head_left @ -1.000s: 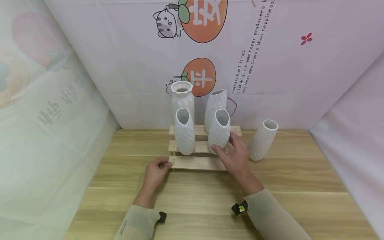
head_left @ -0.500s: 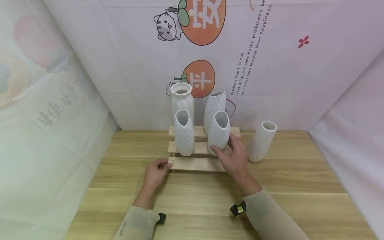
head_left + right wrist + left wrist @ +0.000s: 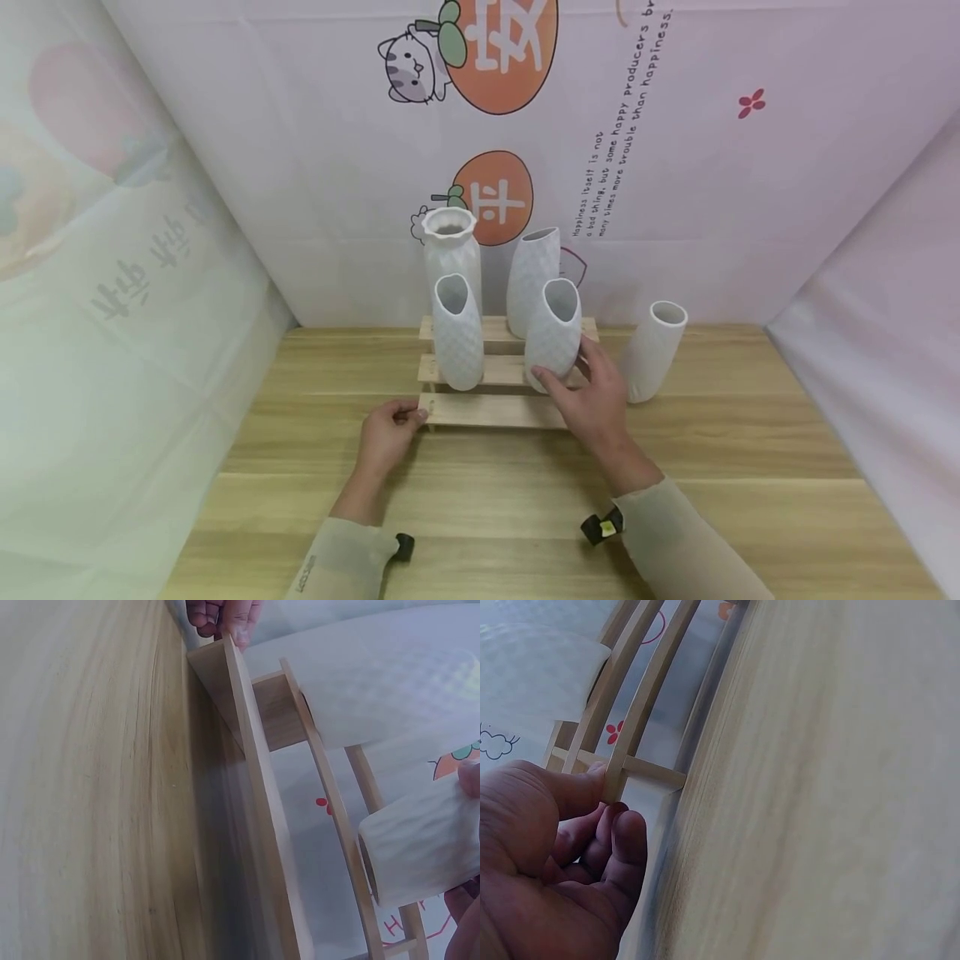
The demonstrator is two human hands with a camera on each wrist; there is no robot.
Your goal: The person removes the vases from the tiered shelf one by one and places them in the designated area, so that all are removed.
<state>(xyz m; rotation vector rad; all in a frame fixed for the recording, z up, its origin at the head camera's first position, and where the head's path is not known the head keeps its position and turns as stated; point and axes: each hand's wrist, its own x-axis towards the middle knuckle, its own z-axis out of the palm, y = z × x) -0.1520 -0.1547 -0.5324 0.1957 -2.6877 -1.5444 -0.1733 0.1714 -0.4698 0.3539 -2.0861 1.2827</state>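
Observation:
My right hand (image 3: 596,404) grips a white textured vase (image 3: 553,337) with a slanted mouth, low on its body, at the right of the middle step of a wooden three-step rack (image 3: 491,410). In the right wrist view the base of this vase (image 3: 424,847) overlaps the middle slat. My left hand (image 3: 388,435) pinches the left end of the rack's lowest step between thumb and fingers, as the left wrist view shows the thumb on the slat (image 3: 619,761). A similar slanted vase (image 3: 459,342) stands at the left of the middle step.
On the top step stand a vase with a ruffled rim (image 3: 452,250) at left and a taller slanted vase (image 3: 532,279) at right. A cylindrical white vase (image 3: 654,354) stands on the wooden table (image 3: 495,508) right of the rack. A printed cloth (image 3: 315,150) hangs behind.
The vase in my right hand has shifted slightly to the right along the middle step, the hand moving with it. My left hand stays on the rack's end. The head view has shifted a little.

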